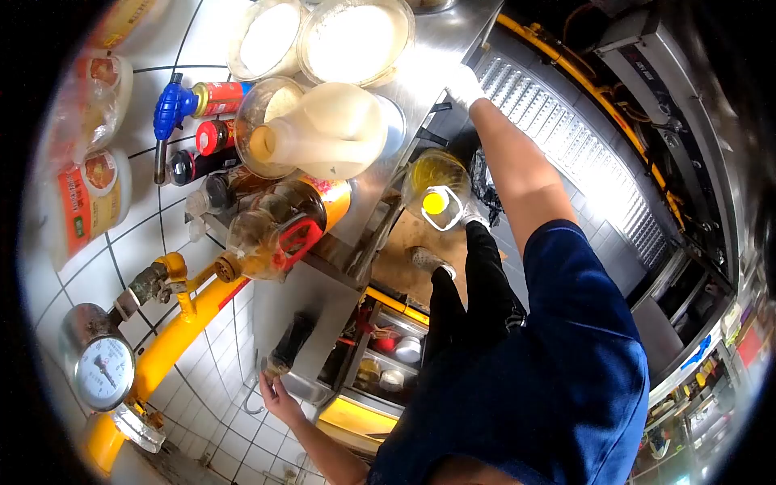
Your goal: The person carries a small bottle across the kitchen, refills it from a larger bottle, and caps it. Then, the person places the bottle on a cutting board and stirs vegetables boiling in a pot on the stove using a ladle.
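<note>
My left hand (280, 399) is at the lower left, fingers stretched out and slightly apart. Its fingertips are at the lower edge of a grey metal panel (295, 295), beside a dark elongated shape (293, 338) whose kind I cannot make out. At the top, my right hand (464, 86) is washed out by glare beside the steel counter edge, so its fingers and any contents cannot be read. Below it stands a large jug of yellow oil (436, 182) with a yellow cap and white handle.
Round tubs (356, 40) and a big cream-coloured jug (331, 133) crowd the steel counter. A brown bottle with a red handle (299, 242), a blue blowtorch (172, 107), a yellow pipe (186, 323) and a pressure gauge (105, 372) line the tiled wall. An open drawer (388, 356) holds containers.
</note>
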The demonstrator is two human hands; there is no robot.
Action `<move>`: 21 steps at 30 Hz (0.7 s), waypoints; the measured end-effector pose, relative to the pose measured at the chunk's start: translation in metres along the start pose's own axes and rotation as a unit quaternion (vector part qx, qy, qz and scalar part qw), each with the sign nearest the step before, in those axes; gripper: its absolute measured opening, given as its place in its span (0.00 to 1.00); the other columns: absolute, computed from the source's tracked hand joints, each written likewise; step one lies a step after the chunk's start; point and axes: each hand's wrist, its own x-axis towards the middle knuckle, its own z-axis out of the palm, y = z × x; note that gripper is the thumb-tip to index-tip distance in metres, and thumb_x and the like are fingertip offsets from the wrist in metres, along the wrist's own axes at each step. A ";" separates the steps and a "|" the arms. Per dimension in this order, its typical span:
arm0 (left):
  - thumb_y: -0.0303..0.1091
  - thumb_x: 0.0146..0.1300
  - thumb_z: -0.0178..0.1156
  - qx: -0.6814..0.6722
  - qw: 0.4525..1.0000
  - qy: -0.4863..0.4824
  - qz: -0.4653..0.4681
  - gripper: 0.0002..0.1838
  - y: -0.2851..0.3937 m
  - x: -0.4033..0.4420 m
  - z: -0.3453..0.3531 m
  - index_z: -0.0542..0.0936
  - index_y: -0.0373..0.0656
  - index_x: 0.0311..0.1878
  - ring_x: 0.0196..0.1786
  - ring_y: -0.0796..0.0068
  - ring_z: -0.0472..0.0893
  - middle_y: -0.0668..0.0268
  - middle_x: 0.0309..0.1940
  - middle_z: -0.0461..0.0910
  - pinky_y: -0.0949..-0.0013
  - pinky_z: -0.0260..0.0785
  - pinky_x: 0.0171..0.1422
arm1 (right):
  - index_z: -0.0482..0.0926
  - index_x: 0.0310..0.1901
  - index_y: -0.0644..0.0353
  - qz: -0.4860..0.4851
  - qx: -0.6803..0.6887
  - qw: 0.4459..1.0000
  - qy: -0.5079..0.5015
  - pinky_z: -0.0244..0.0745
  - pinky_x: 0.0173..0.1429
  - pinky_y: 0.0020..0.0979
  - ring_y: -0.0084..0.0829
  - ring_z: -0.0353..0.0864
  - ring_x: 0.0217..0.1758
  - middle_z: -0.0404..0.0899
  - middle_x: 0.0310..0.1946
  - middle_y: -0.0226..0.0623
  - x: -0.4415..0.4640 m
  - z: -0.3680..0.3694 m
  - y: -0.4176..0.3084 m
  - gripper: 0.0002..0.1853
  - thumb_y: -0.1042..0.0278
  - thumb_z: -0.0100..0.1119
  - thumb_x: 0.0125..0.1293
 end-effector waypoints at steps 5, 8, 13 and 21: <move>0.24 0.78 0.59 0.018 1.000 -0.002 -0.002 0.24 -0.006 0.002 -0.003 0.73 0.32 0.74 0.62 0.68 0.81 0.55 0.63 0.82 0.67 0.71 0.69 | 0.86 0.52 0.63 0.007 0.045 0.999 -0.009 0.79 0.62 0.41 0.50 0.86 0.56 0.88 0.48 0.54 0.001 0.000 -0.010 0.18 0.59 0.62 0.68; 0.24 0.78 0.59 0.011 1.000 -0.001 0.009 0.24 -0.008 0.002 -0.002 0.73 0.32 0.74 0.63 0.67 0.81 0.54 0.63 0.82 0.67 0.71 0.69 | 0.86 0.52 0.62 -0.050 -0.014 0.998 -0.018 0.79 0.63 0.41 0.51 0.86 0.56 0.88 0.48 0.54 -0.004 -0.008 -0.025 0.17 0.58 0.59 0.71; 0.25 0.78 0.59 0.003 1.000 0.002 0.002 0.24 -0.002 -0.002 -0.001 0.73 0.31 0.74 0.62 0.67 0.82 0.54 0.63 0.82 0.67 0.71 0.69 | 0.87 0.49 0.62 -0.095 -0.133 0.987 0.002 0.79 0.62 0.43 0.55 0.85 0.54 0.87 0.47 0.55 0.011 0.006 -0.004 0.16 0.61 0.54 0.73; 0.27 0.78 0.60 0.002 0.999 -0.001 0.040 0.23 -0.008 -0.001 0.001 0.75 0.31 0.72 0.61 0.67 0.82 0.55 0.62 0.82 0.66 0.72 0.68 | 0.86 0.53 0.63 0.035 -0.180 0.983 0.014 0.78 0.66 0.43 0.54 0.84 0.61 0.85 0.54 0.58 0.004 0.001 -0.011 0.19 0.62 0.51 0.71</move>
